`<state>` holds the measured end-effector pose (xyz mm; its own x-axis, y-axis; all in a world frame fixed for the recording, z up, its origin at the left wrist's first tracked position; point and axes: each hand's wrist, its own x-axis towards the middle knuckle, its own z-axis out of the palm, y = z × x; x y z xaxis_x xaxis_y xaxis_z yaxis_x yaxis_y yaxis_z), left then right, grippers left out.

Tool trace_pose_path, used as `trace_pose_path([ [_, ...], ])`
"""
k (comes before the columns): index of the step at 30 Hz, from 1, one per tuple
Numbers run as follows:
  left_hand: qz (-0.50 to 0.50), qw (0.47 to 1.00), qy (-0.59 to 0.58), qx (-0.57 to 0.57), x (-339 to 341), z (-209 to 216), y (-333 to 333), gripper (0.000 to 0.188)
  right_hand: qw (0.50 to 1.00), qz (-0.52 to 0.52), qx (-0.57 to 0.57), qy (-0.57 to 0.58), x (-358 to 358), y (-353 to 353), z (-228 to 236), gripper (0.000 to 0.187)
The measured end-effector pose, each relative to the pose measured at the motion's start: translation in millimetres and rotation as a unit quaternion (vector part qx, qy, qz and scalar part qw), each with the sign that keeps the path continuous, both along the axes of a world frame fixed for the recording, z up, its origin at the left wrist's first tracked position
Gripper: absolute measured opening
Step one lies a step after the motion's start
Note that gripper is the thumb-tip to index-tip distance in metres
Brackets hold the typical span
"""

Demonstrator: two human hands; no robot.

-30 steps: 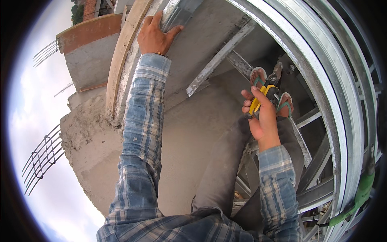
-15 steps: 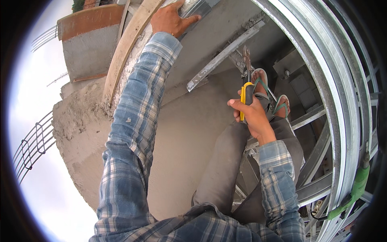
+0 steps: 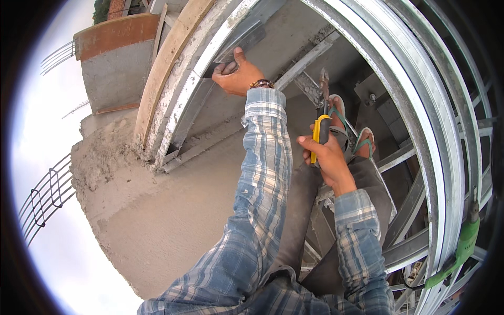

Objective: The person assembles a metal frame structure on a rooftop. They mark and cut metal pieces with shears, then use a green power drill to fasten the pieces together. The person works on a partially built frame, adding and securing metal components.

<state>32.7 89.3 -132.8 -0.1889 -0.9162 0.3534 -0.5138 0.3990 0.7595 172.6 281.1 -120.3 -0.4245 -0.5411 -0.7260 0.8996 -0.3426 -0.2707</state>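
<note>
My left hand (image 3: 239, 76) is closed, fingers curled and thumb up, on the edge of a grey sheet-metal strip (image 3: 241, 43). Beside it, a bright metal channel (image 3: 197, 73) runs along the concrete edge; how the strip joins it is not clear. In my right hand (image 3: 329, 161) are tin snips (image 3: 322, 131) with yellow and black handles. Their rusty jaws point away from me, above my sandalled feet. The jaws touch no sheet metal that I can make out.
A curved-looking metal frame (image 3: 420, 105) spans the right side, with a green power tool (image 3: 464, 244) hanging there. A wooden board (image 3: 170, 63) lines the concrete edge at left. Rebar (image 3: 47, 197) sticks out beyond it. A metal bar (image 3: 307, 60) lies past my left wrist.
My left hand has come off the concrete edge, moving right and nearer, and has curled round the metal strip. The channel along the edge now shows. The right hand with the snips has barely moved.
</note>
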Motion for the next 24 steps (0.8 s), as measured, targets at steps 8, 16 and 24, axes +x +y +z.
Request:
trace_pose_path([
  [8,-0.109,0.992,0.015,0.055,6.7,-15.8,-14.9,0.030,1.000,-0.015,0.001,-0.001,-0.1,-3.2,1.9,0.068],
  [16,-0.251,0.962,0.049,0.094,47.9,5.0,25.0,0.035,1.000,0.009,-0.005,-0.003,0.7,-4.4,-3.2,0.064],
  [24,-0.367,0.911,-0.066,-0.178,42.6,57.4,-10.8,0.019,1.000,-0.010,0.009,-0.009,-0.6,-2.3,-1.3,0.068],
])
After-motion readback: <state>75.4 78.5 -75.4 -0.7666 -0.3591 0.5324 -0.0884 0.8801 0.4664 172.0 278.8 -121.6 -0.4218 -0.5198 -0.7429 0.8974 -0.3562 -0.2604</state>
